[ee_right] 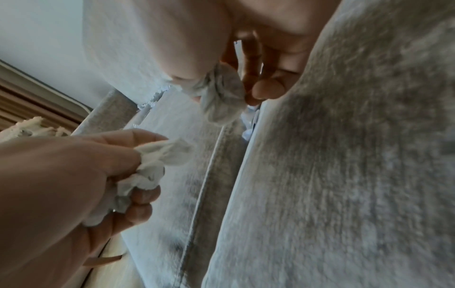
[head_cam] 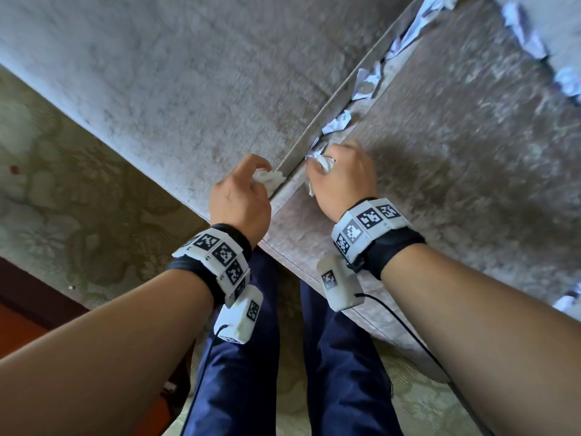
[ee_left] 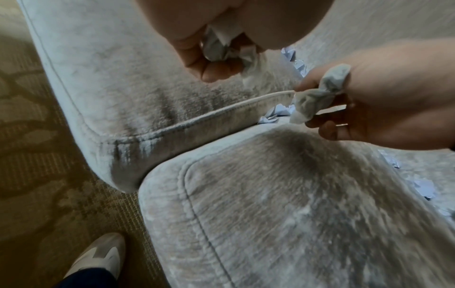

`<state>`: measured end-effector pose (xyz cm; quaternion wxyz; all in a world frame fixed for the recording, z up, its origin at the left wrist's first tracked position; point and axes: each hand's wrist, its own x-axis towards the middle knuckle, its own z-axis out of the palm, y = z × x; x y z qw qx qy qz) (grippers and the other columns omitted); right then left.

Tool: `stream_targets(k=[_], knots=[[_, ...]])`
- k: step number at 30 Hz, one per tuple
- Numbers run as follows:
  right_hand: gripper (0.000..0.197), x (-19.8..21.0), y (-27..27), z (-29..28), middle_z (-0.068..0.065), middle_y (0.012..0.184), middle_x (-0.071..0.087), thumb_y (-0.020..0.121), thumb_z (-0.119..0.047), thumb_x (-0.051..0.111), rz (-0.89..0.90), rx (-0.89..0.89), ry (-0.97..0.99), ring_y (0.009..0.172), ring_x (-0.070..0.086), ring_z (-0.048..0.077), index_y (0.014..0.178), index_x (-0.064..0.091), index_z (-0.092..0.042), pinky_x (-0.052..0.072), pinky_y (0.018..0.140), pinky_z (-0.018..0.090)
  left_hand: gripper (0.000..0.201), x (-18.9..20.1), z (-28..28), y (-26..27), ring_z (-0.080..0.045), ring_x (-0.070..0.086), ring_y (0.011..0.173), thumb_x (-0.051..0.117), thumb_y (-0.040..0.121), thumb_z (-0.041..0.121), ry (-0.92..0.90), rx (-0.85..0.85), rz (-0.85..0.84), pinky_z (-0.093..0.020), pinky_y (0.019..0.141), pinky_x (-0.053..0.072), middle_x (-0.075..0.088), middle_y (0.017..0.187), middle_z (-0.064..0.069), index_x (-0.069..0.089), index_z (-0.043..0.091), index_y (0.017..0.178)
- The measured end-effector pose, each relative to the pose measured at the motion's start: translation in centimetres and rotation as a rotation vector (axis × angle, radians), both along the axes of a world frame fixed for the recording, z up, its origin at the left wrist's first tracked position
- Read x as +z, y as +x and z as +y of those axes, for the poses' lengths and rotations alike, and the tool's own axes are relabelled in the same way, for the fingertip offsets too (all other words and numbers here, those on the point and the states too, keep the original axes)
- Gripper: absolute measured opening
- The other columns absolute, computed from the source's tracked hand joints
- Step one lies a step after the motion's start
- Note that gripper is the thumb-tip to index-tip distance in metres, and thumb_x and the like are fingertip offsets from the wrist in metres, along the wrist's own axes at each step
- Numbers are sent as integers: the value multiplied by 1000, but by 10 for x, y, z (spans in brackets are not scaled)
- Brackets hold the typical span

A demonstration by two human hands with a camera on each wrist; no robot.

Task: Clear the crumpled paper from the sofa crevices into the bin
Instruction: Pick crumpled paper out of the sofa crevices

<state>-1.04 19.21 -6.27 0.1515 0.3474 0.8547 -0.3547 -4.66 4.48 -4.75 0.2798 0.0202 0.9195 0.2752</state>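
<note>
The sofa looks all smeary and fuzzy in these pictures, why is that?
Head view: the sofa cushion is streaked by motion blur at the right, and the paper bits there smear. Left wrist view: the cushion's near part blurs, and the left hand casts a dim shadow. Right wrist view: soft throughout, with bright light at the upper left.

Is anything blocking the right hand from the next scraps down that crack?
Nothing separate blocks it, but the right hand already grips a paper wad. The next crumpled paper lies exposed farther along the crevice, only partly wedged between the cushions. No bin is visible.
</note>
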Motion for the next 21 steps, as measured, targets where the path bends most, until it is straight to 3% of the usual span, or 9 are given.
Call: stream_targets(k=[2,5,7,10,14,16,19,21], knots=[[26,2,2,8,5,86,46,87,-22,61,16,-42,1,71,40,21,65,50,-14,26,64,25,32,1,7,-2,-18,48,69,42,91,1,-15,-13,14,-28,56,29,61,82,-1,71,14,97],[37,5,6,21,9,81,50,88,-19,59,-2,-55,-12,71,38,22,60,35,-20,24,63,24,25,2,19,-4,-19,46,75,44,93,6,-69,-25,-1,-26,59,23,57,87,-3,67,9,86],[23,6,9,29,12,81,60,89,-16,57,-13,-78,-38,70,41,24,71,43,-14,26,62,25,19,4,28,-4,-18,43,67,46,94,13,-95,-41,15,-28,56,22,52,83,-3,59,9,80],[8,9,17,39,10,83,64,89,-3,53,6,-110,-67,70,46,25,88,49,-10,29,59,23,21,6,42,-4,-9,40,63,54,93,26,-136,-28,22,-21,53,24,50,85,-1,56,9,80],[29,14,30,55,6,88,69,85,7,47,33,-157,-87,83,60,27,108,55,-8,46,72,32,25,3,61,-5,-22,48,77,58,92,28,-197,-65,26,-26,62,30,50,95,-1,56,8,77],[26,16,35,63,6,85,68,87,4,46,48,-164,-96,86,62,30,106,59,-9,48,74,36,21,-2,67,-7,-25,54,79,58,91,24,-197,-89,37,-29,64,33,58,92,-6,60,4,82],[18,18,38,76,11,91,68,95,-7,46,28,-147,-66,88,61,34,99,63,-10,45,72,37,12,-5,77,-8,-30,61,82,54,94,20,-144,-47,-10,-36,66,48,66,91,-9,57,10,100],[20,18,39,83,12,96,69,98,-14,45,19,-139,-51,91,60,35,98,65,-10,42,72,36,10,-7,83,-8,-31,60,79,51,98,20,-106,-57,-15,-36,64,46,63,88,-7,55,15,104]])
